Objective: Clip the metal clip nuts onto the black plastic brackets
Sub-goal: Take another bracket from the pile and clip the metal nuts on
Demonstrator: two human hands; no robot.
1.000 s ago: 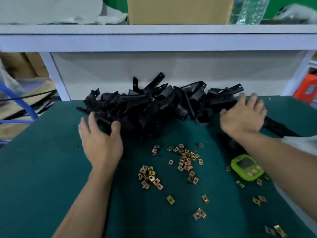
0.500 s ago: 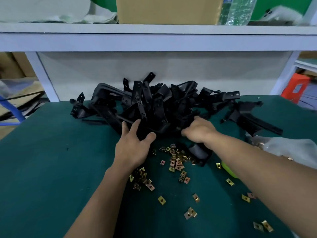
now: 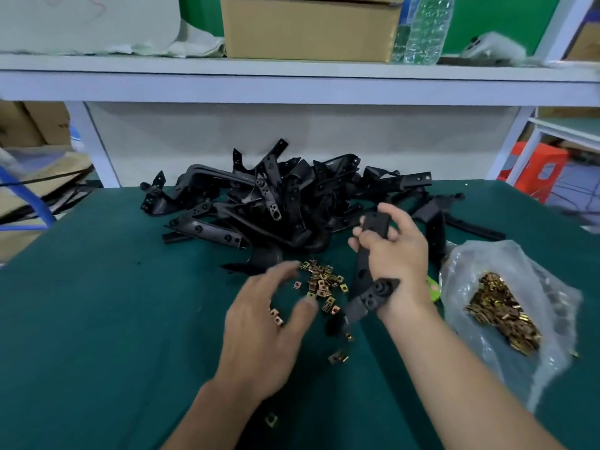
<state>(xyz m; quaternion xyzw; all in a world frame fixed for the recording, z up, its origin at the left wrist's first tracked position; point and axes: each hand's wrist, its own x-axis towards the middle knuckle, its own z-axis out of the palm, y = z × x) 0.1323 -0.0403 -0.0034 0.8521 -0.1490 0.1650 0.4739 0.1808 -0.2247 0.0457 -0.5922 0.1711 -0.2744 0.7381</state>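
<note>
Changed: half a second ago both hands were at the front edge of the black pile. Since then the right hand (image 3: 394,258) has come back toward the person with one part in it, and the left hand (image 3: 266,326) has drawn away from the pile to the loose nuts.
Right hand: the fingers are curled round a black plastic bracket (image 3: 373,293), with the thumb against its upper end.
Held bracket: long and bent, standing almost upright. The top end sticks out above the fingers and the lower end, with round bosses, points down to the left, just above the mat.
Left hand: the fingers are spread and it holds nothing. It is blurred, palm down, over the near edge of the nuts.
Clip nuts (image 3: 321,282): small brass-coloured pieces, scattered on the mat between the two hands. A few single ones lie nearer to the person.
Pile of brackets (image 3: 276,203): a tangled black heap at the far side of the table, just behind the nuts.
Plastic bag (image 3: 535,277): clear, lying to the right of the right forearm, with many more clip nuts inside.
Green device (image 3: 433,289): only a small edge shows between the right wrist and the bag.
Green mat (image 3: 97,303): it covers the table under everything.
Shelf (image 3: 292,79): white, above the pile. It carries a cardboard box (image 3: 308,27) and beside it a water bottle (image 3: 425,27).
</note>
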